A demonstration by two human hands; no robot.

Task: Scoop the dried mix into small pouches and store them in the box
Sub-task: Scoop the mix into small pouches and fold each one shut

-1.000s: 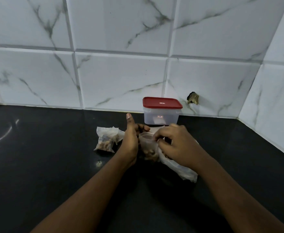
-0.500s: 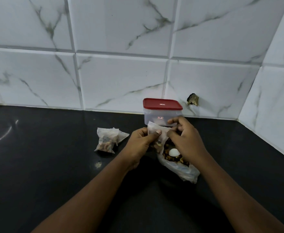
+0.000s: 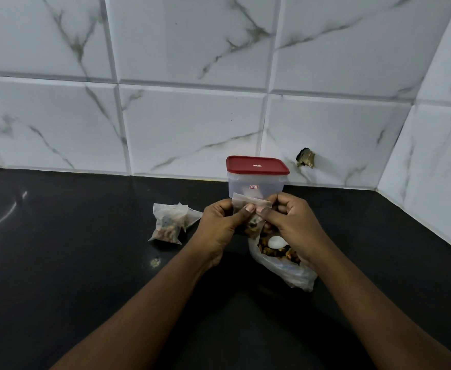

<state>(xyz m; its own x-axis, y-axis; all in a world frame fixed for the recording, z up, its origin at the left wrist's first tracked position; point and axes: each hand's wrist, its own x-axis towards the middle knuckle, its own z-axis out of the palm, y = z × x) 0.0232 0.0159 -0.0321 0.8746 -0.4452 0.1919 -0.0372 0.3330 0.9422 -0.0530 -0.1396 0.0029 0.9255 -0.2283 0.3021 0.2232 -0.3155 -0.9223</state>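
On the black counter (image 3: 85, 263), just in front of the box (image 3: 256, 186), both hands meet on a small pouch (image 3: 244, 202). The left hand (image 3: 219, 225) pinches its top edge between thumb and curled fingers, and the right hand (image 3: 292, 224) pinches the same edge from the other side, fingers folded toward the palm. Dark pieces show through the pouch's lower half, so the filling of this one looks done and closing its top seems to be the step in hand. To the left, apart from the box, lie the finished pouches (image 3: 168, 225), one for certain and perhaps a second behind it. The red lid (image 3: 256, 165) sits on the box and nothing shows through its walls, so by my reckoning no storing has begun. The bag of dried mix (image 3: 288, 268) under the right wrist holds plenty, so more pouches may follow before the lid comes off. The pouches are thin, papery and half see-through, creased and lumpy where the mix fills them. The bag is soft clear plastic, slumped with its mouth open, and a smooth, rounded white scoop (image 3: 276, 241) rests among the brown, knobbly pieces. The box is rigid and squared with rounded corners, its walls frosted and its lid glossy. The counter is polished enough to throw back streaks of light, and behind it stand shiny marble-veined tiles, one with a chipped hole (image 3: 306, 157)
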